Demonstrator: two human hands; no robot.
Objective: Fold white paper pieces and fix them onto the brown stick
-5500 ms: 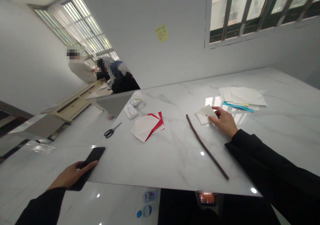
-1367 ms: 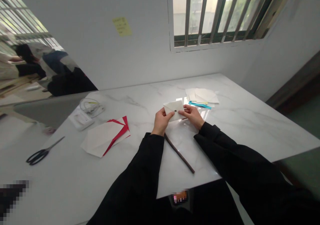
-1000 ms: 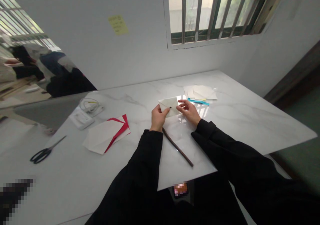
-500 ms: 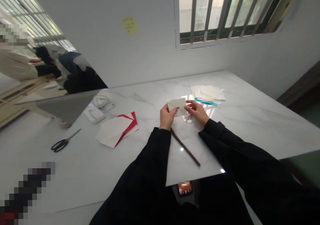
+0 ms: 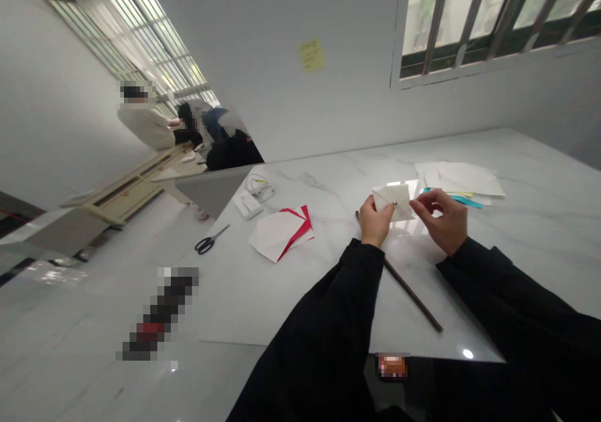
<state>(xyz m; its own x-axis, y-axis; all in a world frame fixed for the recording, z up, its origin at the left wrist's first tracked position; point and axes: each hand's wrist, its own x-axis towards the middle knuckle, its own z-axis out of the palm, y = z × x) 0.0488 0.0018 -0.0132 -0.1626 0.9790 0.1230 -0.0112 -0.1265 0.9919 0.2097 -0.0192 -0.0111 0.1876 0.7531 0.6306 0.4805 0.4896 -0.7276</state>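
My left hand point(image 5: 375, 226) grips a small folded white paper point(image 5: 400, 193), shaped like an envelope, above the table. By the thumb tip, a tiny dark, shiny spot point(image 5: 395, 203) shows on the paper; its kind is too small to tell. My right hand point(image 5: 444, 221) is at the paper's right edge, thumb and forefinger closed in a pinch. Whether it pinches the paper's edge or something tiny, I cannot tell. A thin dark brown stick point(image 5: 416, 295) lies on the table, passing beneath my left wrist.
Left of my hands lie white and red paper sheets point(image 5: 275, 233), scissors point(image 5: 211, 240) and a white box with a cable point(image 5: 248, 204). White sheets point(image 5: 462, 178) with blue paper point(image 5: 469, 202) lie behind my right hand. The table point(image 5: 225, 309) meets the wall; two people sit in the background.
The view has swung left, so everything appears farther right. My right hand has pulled slightly back from the paper, its fingers now in a pinch. My left hand keeps its hold.
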